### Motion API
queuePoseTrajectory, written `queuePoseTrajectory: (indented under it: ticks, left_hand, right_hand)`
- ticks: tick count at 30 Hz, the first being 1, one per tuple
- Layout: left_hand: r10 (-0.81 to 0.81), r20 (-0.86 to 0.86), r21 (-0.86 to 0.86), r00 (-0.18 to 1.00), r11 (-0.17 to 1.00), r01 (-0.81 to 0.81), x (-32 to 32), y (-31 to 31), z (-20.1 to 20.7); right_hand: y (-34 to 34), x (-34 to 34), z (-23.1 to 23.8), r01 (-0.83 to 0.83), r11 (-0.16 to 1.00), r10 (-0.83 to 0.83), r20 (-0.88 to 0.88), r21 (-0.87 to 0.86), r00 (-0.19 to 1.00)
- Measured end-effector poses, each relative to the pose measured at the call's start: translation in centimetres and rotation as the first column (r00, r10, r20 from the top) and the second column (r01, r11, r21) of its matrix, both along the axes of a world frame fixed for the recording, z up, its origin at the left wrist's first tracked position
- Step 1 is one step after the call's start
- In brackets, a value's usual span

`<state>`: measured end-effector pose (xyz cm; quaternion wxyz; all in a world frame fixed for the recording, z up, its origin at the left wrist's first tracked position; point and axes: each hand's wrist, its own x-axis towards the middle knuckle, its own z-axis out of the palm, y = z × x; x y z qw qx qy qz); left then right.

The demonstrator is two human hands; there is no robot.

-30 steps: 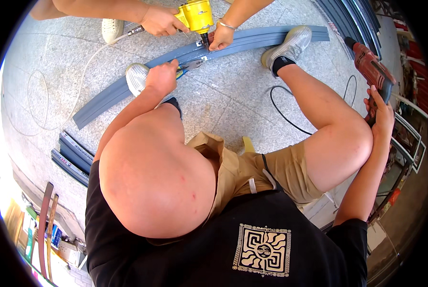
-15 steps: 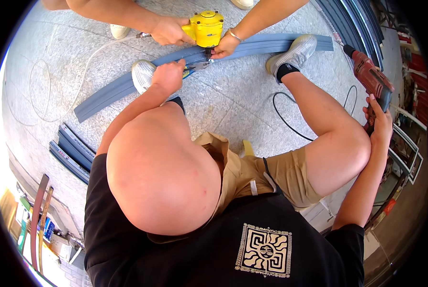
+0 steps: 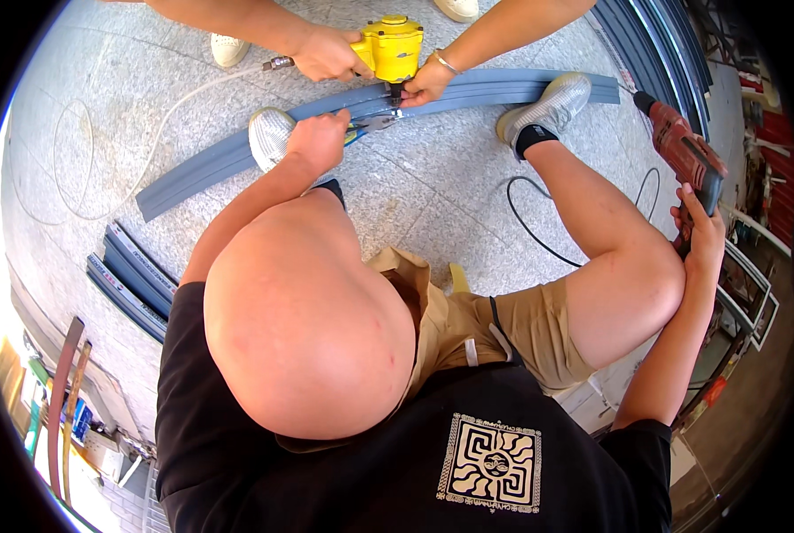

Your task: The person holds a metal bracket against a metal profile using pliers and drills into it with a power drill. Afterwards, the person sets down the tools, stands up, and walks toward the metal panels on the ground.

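My left hand is closed around the handles of pliers with blue and yellow-green grips. Their jaws reach the near edge of a long grey profile strip lying on the floor, just under the nose of a yellow air-powered tool. Another person's hand grips that tool, while their second hand rests at the strip beside its tip. Out to the right, my right hand is wrapped round the handle of a red and black power drill, its dark chuck pointing away from me.
A pale air hose loops over the floor at left. Short grey profiles lie near my left side; long dark ones are stacked at far right. A black cord curls between my legs. My shoes flank the strip.
The whole view has shifted slightly. Both my hands keep their grips, and the yellow tool stays at the same spot on the strip.
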<state>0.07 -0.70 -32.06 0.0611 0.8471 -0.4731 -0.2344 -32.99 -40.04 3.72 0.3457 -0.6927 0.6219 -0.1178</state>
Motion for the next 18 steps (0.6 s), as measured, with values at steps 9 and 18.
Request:
queuePoseTrajectory:
  ticks: [9,18]
  left_hand:
    - [0.008,-0.013,0.007,1.000,1.000,-0.008,0.0,-0.4,0.1]
    - [-0.014,-0.001,0.014,1.000,1.000,0.014,-0.1,-0.3,-0.1]
  right_hand:
    - [-1.8,-2.2,-0.2,0.004,1.000,-0.004,-0.013,-0.001,1.000]
    - [-2.1,-2.6,-0.4,-0.007,1.000,0.006,-0.074,-0.001,0.997]
